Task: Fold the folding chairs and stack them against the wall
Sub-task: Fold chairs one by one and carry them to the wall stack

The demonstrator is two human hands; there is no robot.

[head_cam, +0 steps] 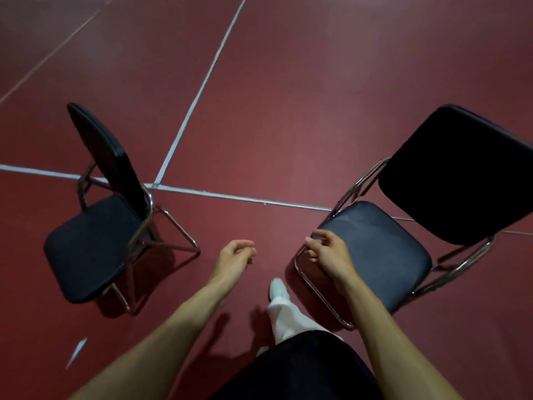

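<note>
1. Our bare forearms reach up from the frame's bottom over the red floor [288, 125].
2. Unfolded, the left chair [86, 246] and right chair [383, 249] stand well apart at mid-frame.
3. Our right hand [328, 252] is at the right chair's near seat corner, fingers loosely curled; we cannot tell whether they touch it.
4. Our left hand [235, 255] hangs between the chairs, fingers loosely curled, empty.

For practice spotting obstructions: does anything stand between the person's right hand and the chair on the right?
Nothing visible does. The right hand is over a near corner of the right chair, holding nothing.
</note>
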